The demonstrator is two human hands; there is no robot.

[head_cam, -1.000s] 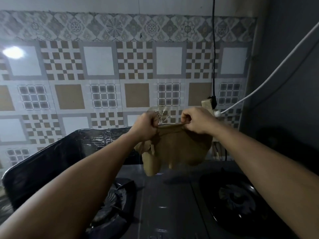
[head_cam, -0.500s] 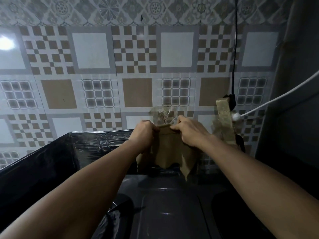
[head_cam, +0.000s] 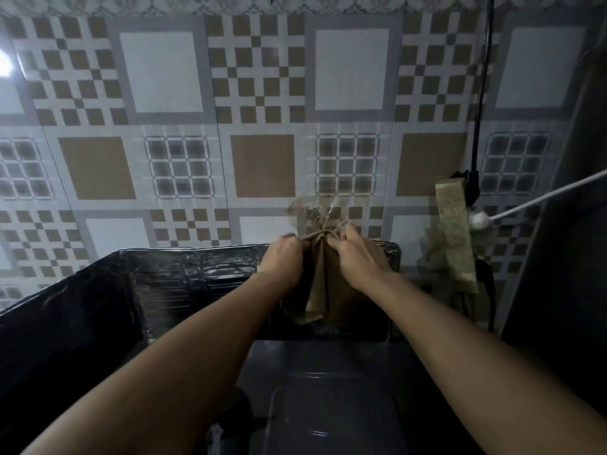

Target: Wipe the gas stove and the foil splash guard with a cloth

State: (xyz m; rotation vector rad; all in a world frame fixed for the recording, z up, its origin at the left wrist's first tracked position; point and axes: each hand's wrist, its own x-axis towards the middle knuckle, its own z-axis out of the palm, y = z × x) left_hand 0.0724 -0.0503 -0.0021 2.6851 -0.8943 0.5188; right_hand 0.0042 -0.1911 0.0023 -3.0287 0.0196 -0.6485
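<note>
Nearest lies the dark, glossy gas stove top (head_cam: 331, 418), backed by the crinkled black-looking foil splash guard (head_cam: 184, 277). Above it, a limp tan cloth (head_cam: 317, 290) is pinched at its bunched top edge by the left hand (head_cam: 285, 257) and right hand (head_cam: 358, 257), close together — soft, light, best gripped in a wad. Behind, a clear wall hook (head_cam: 312, 210) sits on the patterned tiles (head_cam: 164, 159); a hanging strap (head_cam: 456, 238) and white cable (head_cam: 542, 198) crowd the right.

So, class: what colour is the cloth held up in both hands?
Tan brown, a plain cloth with no pattern; the head view shows it best.
</note>
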